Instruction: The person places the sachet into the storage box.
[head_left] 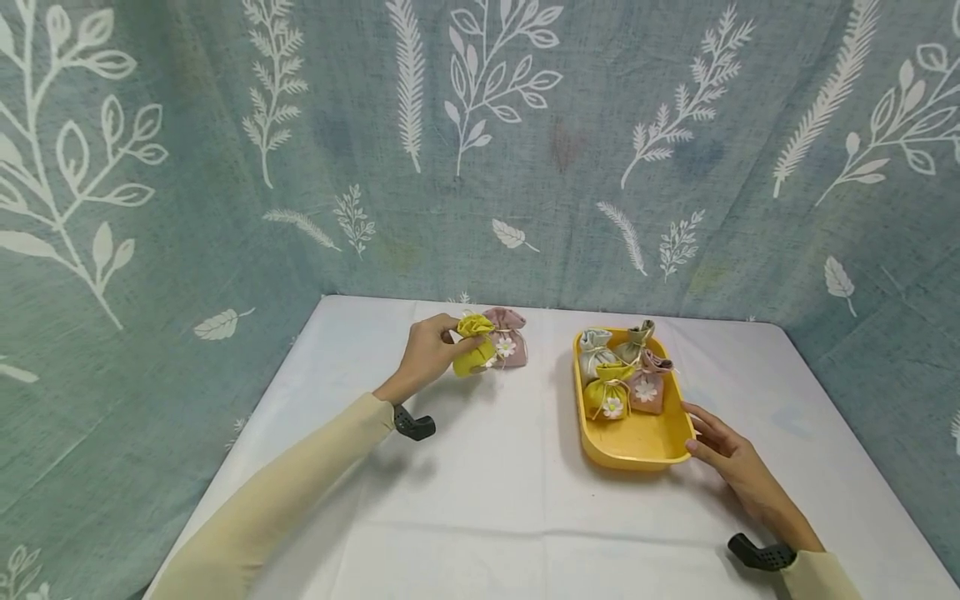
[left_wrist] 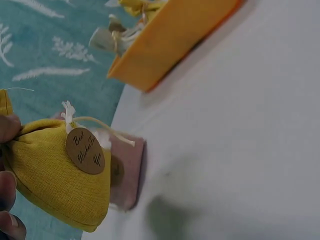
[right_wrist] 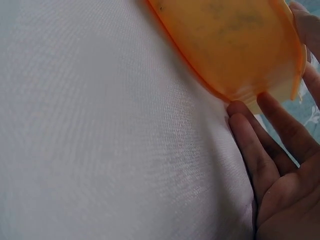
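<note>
My left hand [head_left: 433, 350] pinches a yellow drawstring pouch [head_left: 474, 354] near its gathered neck, above the table's far left part. A round kraft tag [left_wrist: 85, 151] with "Best Wishes For You" on it shows on this pouch in the left wrist view. Just behind it is a dusty-pink pouch [head_left: 514, 348] with a white flower, partly covered by the yellow one. My right hand [head_left: 731, 458] holds the right side of a yellow tray [head_left: 637, 457], thumb at the rim and fingers along the outer wall. In the right wrist view, its fingertips [right_wrist: 240, 111] lie low by the tray's base.
Inside the tray, toward its far end, sit a pale grey pouch [head_left: 596, 350], an olive pouch [head_left: 637, 340], another yellow pouch [head_left: 609, 393] and another pink pouch [head_left: 648, 388]. A white cloth [head_left: 480, 500] covers the table. Leaf-patterned curtains [head_left: 450, 225] hang behind and at both sides.
</note>
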